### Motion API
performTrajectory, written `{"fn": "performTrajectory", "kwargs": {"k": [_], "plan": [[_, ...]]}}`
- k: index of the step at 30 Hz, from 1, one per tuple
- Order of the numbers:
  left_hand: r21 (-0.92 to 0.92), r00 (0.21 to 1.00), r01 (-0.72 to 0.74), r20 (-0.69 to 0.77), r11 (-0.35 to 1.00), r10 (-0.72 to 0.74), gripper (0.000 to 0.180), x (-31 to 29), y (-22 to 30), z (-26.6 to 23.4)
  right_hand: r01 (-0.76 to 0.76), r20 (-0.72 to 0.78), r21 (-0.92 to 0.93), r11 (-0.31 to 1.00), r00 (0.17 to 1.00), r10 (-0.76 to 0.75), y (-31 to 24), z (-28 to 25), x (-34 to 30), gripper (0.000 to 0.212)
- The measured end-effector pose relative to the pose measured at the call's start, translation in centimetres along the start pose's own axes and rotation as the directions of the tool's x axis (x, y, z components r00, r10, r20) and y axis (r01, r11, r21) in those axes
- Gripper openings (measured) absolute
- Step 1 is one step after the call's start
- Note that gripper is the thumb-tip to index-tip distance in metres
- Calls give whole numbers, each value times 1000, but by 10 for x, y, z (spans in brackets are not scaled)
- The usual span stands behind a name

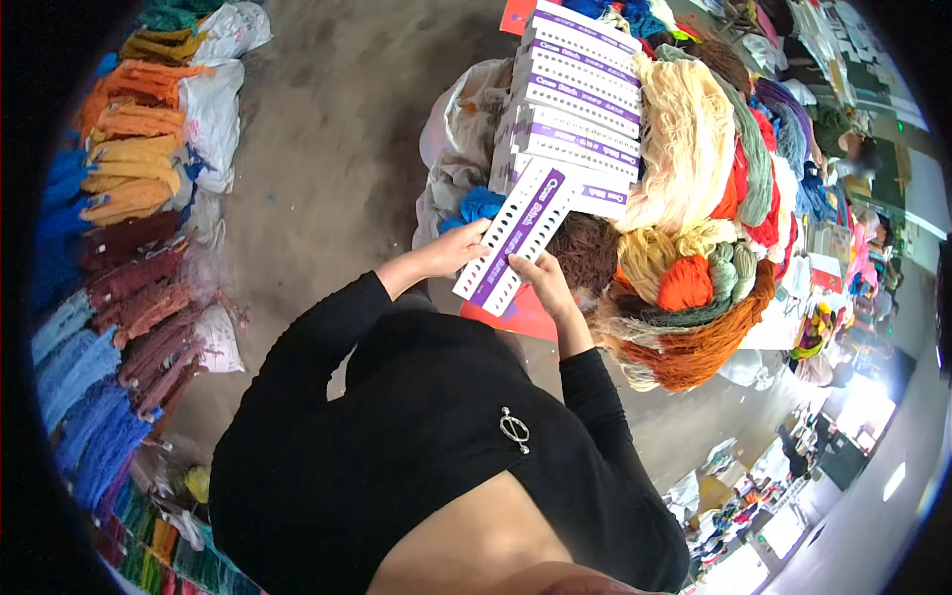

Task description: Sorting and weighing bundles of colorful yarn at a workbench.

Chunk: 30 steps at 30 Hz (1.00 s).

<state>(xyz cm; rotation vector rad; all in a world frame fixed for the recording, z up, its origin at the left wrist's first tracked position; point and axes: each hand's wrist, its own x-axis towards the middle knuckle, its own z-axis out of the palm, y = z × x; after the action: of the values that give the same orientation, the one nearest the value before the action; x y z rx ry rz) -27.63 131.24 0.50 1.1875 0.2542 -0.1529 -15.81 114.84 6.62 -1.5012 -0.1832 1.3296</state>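
A long white thread card [515,234] with a purple stripe and a row of holes down each long edge is held slantwise before me. My left hand [459,248] grips its left edge, fingers partly behind it. My right hand [542,282] is closed on the right edge near the lower end, thumb lying on the face. Just beyond the held card is a pile of similar white cards [582,94], overlapping in rows. I cannot tell whether one card or several are in my hands.
Beside the pile lie cream yarn [682,139], rust-orange yarn [684,352] and dark brown yarn [583,253]. A whitish plastic bag [466,129] sits left of the cards. Along the far left, hanks of orange yarn [139,89] and blue yarn [99,426] line the floor [327,119].
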Motion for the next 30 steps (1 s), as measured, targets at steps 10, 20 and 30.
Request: {"fn": "performTrajectory", "kwargs": {"k": [10,20,30], "plan": [[109,975,-197,-86,974,206,67,33,67,-58,33,7,-463,886,999,-33,-58,-8,14,26],[422,983,-147,166,894,83,24,51,151,-90,218,252,-950,223,958,138,-134,-25,32,28],[-18,862,-83,-503,996,63,24,-4,121,-186,43,-293,-494,869,932,-213,-209,-116,203,28]]}}
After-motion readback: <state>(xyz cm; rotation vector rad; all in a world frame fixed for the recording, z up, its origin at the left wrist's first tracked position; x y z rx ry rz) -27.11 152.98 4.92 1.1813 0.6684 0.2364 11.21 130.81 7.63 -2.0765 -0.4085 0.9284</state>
